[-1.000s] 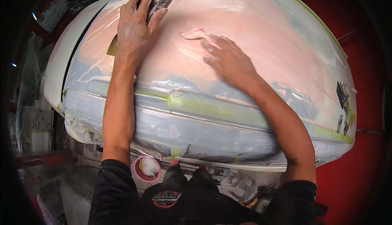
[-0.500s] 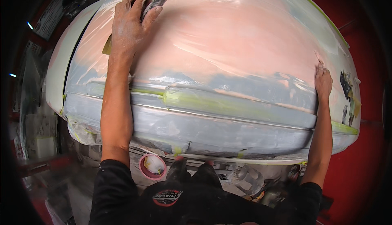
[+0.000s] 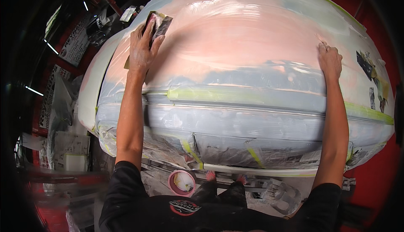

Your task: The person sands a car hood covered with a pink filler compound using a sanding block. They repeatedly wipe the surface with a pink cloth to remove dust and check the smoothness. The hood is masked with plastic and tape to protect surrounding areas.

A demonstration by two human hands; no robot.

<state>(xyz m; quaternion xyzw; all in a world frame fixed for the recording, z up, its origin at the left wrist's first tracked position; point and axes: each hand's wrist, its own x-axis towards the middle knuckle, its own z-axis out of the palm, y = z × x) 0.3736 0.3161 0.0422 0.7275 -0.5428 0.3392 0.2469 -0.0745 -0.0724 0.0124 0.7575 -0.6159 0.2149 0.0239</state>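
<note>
A large curved vehicle panel (image 3: 252,34) fills the middle of the view, with a broad pink patch among grey and pale areas. Glossy, film-like wrinkles run over it. On its far left part lies my left hand (image 3: 142,52), closed around a folded piece of sandpaper (image 3: 163,25), dark on one side and brown on the other. What sits inside the fold is partly hidden. At the right side, my right hand (image 3: 330,61) is closed with its fingertips against the panel beside a small wrinkled mark. Whether anything is in those fingers is hidden.
Yellow-green tape (image 3: 185,94) runs along the panel's ridge. Dark and brown scraps (image 3: 370,70) lie on the panel at right. Clear plastic sheeting (image 3: 227,150) hangs along its near lower side. A pink round tub (image 3: 171,185) stands on the floor by my feet.
The view has shifted, so the panel appears farther left-to-right across it. My left hand has come nearer to me over the panel with the sandpaper. My right hand stays about the same spot.
</note>
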